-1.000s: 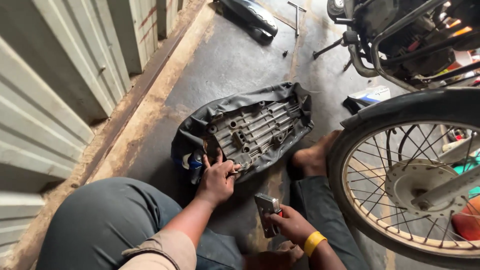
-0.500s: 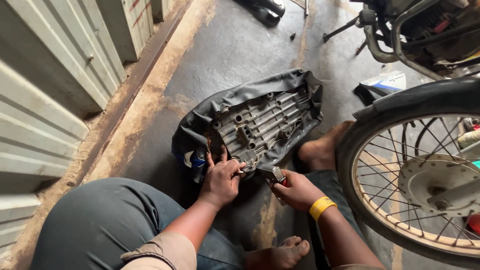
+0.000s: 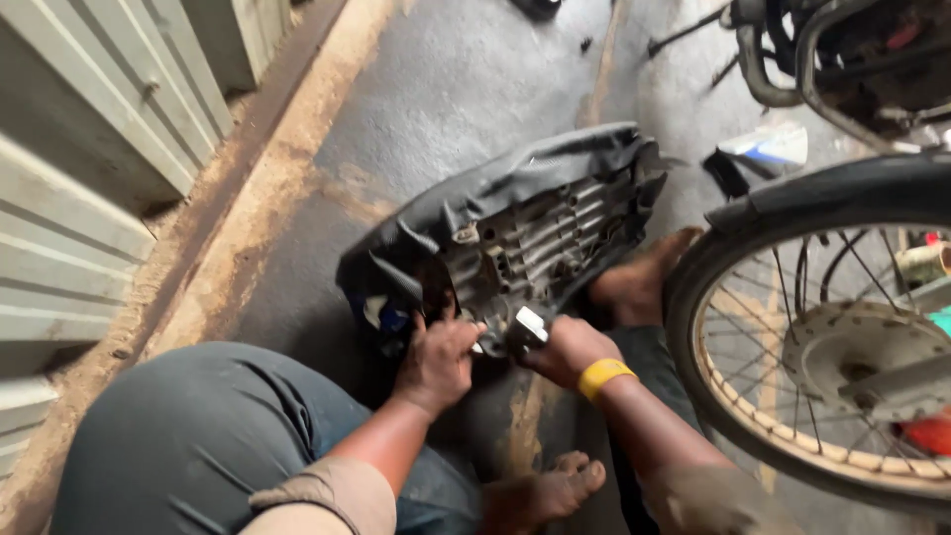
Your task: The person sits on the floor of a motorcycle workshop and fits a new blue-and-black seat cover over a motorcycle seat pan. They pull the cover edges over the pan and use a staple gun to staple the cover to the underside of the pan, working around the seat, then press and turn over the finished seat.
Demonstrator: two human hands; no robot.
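Both hands are down at the near end of the seat. Fingers of my left hand [image 3: 436, 362] are curled and pressed against the edge of the upturned motorcycle seat [image 3: 515, 233], gripping its rim where the dark cover folds over. Right hand [image 3: 567, 349] is clenched around a small metal tool [image 3: 530, 324], its pale tip poking out above my knuckles and touching the seat's underside just beside my left fingers. What kind of tool it is, I cannot tell; most of it is buried in my fist. Yellow wristband [image 3: 604, 375] sits on my right wrist.

Seat lies upside down on the concrete floor [image 3: 436, 109], ribbed grey base facing up, black cover wrapped round its edges. Its long axis runs on a slant, from the near-left end by my hands away to the upper right, where the far end points toward the motorcycle frame. A bit of blue shows under the near-left corner.

Further out now: my left knee in grey trousers [image 3: 198, 436] fills the lower left, one bare foot [image 3: 550, 490] is tucked below my hands, the other bare foot [image 3: 639, 282] rests against the seat's right side. Spoked wheel [image 3: 822, 337] with its dark tyre stands close on my right. Corrugated metal wall [image 3: 89, 149] runs along the left.
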